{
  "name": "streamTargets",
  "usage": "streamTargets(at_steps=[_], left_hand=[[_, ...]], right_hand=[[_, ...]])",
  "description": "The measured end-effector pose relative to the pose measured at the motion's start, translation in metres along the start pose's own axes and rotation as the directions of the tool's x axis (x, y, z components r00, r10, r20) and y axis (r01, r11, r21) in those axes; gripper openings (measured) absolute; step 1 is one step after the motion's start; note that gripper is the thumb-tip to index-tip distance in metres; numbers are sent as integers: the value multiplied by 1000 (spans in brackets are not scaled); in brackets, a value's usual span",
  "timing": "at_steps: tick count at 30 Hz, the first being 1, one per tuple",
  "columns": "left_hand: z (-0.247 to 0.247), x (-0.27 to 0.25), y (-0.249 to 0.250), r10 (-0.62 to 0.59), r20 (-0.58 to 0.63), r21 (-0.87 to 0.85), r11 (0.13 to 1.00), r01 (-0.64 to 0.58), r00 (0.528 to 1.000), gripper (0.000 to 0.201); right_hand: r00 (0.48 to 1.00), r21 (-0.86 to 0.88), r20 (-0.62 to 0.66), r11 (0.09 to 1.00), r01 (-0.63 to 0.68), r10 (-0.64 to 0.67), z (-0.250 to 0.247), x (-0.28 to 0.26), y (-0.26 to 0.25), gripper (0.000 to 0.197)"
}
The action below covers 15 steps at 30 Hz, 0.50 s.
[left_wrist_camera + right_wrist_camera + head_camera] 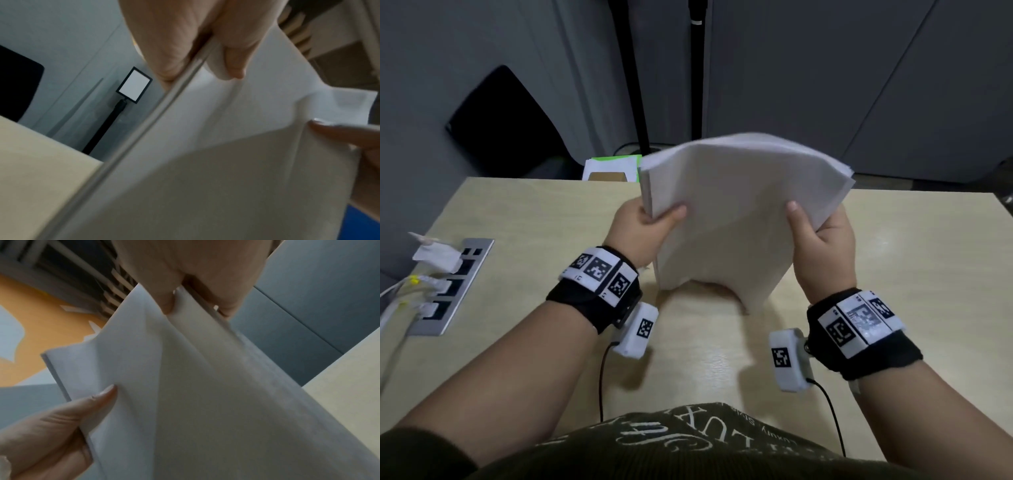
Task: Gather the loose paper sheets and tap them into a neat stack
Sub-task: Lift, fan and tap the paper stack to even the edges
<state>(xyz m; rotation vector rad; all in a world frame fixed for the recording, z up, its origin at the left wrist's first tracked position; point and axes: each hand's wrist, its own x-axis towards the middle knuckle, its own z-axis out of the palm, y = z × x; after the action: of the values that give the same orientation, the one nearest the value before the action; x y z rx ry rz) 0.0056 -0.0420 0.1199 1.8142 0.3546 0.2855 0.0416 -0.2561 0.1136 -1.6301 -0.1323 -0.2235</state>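
A thick stack of white paper sheets (729, 212) stands nearly upright on the beige table (524, 219), its lower edge bowed just above the tabletop. My left hand (643, 222) grips the stack's left edge, thumb in front and fingers behind. My right hand (822, 233) grips the right edge the same way. In the left wrist view the paper stack (205, 162) fills the frame under my left hand (185, 48). The right wrist view shows the paper stack (195, 394) pinched by my right hand (185, 280), with the sheets slightly fanned at that edge.
A recessed socket panel (453, 287) with white plugs and cables sits at the table's left edge. Beyond the far edge stand a green-and-white box (613, 168), a black pole (633, 85) and grey partitions. A black chair (500, 120) is at the back left.
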Motion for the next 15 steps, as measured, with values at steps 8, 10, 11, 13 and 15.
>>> streamTargets(at_steps=[8,10,11,13,15], left_hand=[[2,-1,-25,-112,106,288,954,78,988,29],[7,-7,-53,-257,154,418,892,172,954,32],[9,-11,-65,-316,157,437,872,221,936,32],[11,-16,-81,-388,142,454,843,288,911,29],[10,-15,-86,-390,111,431,848,309,914,22]], right_hand=[[999,48,-47,999,-20,23,-3,4,2,10],[998,14,-39,999,-47,48,-5,7,8,11],[998,-23,-18,998,-61,60,-6,7,11,12],[994,-92,38,991,-94,98,-6,6,19,16],[988,-127,73,984,-123,133,-5,3,26,17]])
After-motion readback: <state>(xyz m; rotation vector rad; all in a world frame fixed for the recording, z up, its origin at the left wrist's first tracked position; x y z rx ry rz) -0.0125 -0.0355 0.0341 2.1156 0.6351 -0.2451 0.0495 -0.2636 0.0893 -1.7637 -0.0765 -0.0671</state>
